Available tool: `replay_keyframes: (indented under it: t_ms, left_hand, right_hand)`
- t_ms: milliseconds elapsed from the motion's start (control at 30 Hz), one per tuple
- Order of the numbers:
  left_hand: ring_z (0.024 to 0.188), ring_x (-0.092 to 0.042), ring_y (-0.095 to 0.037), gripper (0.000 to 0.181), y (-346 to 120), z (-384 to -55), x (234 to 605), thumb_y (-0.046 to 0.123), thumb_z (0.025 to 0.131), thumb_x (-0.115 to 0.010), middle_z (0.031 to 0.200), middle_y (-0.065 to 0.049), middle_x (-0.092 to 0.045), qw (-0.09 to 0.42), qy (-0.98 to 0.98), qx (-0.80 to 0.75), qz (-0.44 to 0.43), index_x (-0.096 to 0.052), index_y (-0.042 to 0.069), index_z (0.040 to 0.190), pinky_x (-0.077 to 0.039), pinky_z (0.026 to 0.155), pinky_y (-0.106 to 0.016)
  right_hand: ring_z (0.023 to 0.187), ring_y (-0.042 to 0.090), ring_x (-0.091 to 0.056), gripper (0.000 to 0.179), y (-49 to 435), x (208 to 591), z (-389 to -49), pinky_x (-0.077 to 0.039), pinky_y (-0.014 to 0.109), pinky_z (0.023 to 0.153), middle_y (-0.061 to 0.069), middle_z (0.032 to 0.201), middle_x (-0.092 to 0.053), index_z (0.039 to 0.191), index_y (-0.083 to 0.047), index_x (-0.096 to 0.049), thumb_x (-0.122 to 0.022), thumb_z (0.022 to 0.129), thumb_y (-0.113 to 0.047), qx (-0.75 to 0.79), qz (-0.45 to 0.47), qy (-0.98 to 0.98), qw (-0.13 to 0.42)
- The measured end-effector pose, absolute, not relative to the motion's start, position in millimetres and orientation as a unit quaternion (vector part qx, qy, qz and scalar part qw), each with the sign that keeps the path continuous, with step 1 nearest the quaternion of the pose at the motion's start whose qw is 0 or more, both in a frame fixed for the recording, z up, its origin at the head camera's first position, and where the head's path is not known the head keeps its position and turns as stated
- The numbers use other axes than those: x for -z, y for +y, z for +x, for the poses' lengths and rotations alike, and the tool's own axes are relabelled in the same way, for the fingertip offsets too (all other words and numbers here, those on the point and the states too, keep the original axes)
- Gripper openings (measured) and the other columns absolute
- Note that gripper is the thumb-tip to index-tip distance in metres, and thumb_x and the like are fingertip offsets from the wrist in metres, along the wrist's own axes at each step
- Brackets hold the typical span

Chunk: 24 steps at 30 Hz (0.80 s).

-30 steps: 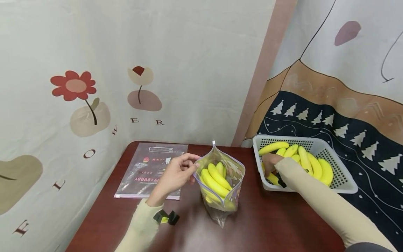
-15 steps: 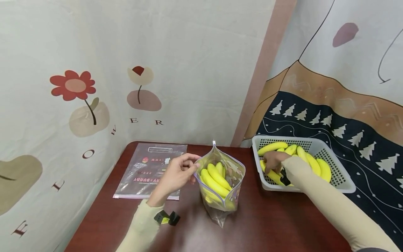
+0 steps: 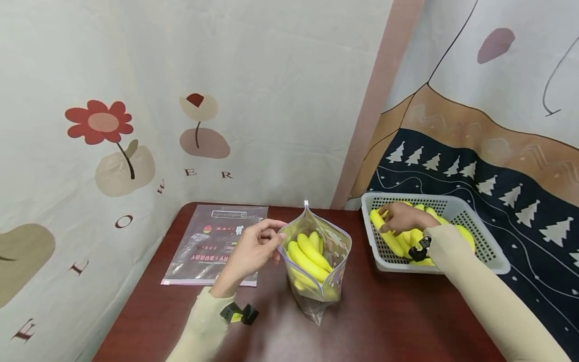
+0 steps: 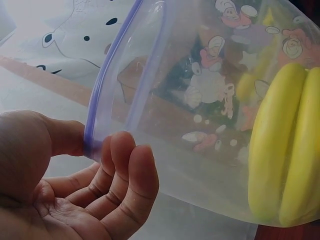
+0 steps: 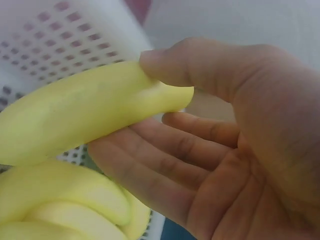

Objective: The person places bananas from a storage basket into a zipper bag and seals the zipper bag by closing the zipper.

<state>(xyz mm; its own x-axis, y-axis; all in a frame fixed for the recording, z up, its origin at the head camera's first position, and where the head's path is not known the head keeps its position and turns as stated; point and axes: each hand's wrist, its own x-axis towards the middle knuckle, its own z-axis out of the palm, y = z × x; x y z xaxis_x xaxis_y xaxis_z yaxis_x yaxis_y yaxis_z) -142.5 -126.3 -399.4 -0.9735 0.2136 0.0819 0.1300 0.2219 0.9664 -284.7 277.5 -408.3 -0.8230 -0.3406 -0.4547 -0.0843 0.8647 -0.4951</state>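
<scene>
Banana (image 3: 388, 240), held near one end: right hand (image 3: 405, 219) pinches it, thumb above, fingertips below, the long free end reaching out beyond the grip. Basket (image 3: 499, 261) wall stands just past that end; loose bananas (image 5: 65, 192) lie below the right fingers. Whether the held fruit clears everything, cannot tell.

Left hand (image 3: 255, 249) pinches the lip of a zip bag (image 3: 314, 307) between thumb and fingers, spare fingers loosely curled. Mouth gapes to the right of that grip, bagged bananas (image 3: 312, 259) inside. Flat bag (image 3: 210, 246) on the table (image 3: 289, 342), left of the same grip.

Risks, as judged: end-hold gives leverage, so the banana could twist or slip should its free end snag the wall. Bag is pinched at one edge only; a bump on the far lip could fold the mouth or tip the load.

Against half a second ago: right grip sits higher and farther back, banana more steeply angled; left grip and zip bag look unchanged.
</scene>
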Motion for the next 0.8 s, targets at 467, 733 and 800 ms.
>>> replay_keyframes:
  t_ms: [467,733,800]
  left_hand:
    - [0.056,-0.063,-0.019,0.030,-121.8,-146.3,400.7,0.008,0.099,-0.064,0.075,-0.015,-0.062,0.032,0.778,-0.619,0.107,-0.064,0.002,0.128,-0.058,0.056,-0.031]
    - [0.056,-0.063,-0.020,0.031,-123.1,-144.4,399.7,0.008,0.099,-0.065,0.074,-0.011,-0.062,0.034,0.782,-0.613,0.107,-0.063,0.001,0.129,-0.059,0.057,-0.033]
    - [0.056,-0.063,-0.020,0.031,-123.5,-143.8,398.9,0.008,0.099,-0.065,0.074,-0.011,-0.062,0.034,0.782,-0.613,0.106,-0.063,0.001,0.129,-0.058,0.056,-0.031]
  right_hand:
    - [0.089,0.020,-0.072,0.070,275.7,372.5,-257.7,-0.063,0.034,0.080,0.023,0.122,-0.066,0.150,0.001,-0.041,-0.075,0.093,-0.023,0.320,-0.133,0.925,0.155]
    - [0.098,0.021,-0.072,0.067,255.6,347.3,-234.4,-0.063,0.031,0.083,0.021,0.126,-0.067,0.150,-0.004,-0.043,-0.074,0.095,-0.025,0.399,-0.133,0.899,0.120]
    - [0.100,0.023,-0.072,0.066,249.2,341.2,-229.3,-0.064,0.032,0.083,0.020,0.126,-0.067,0.150,-0.005,-0.044,-0.074,0.095,-0.024,0.414,-0.136,0.893,0.112]
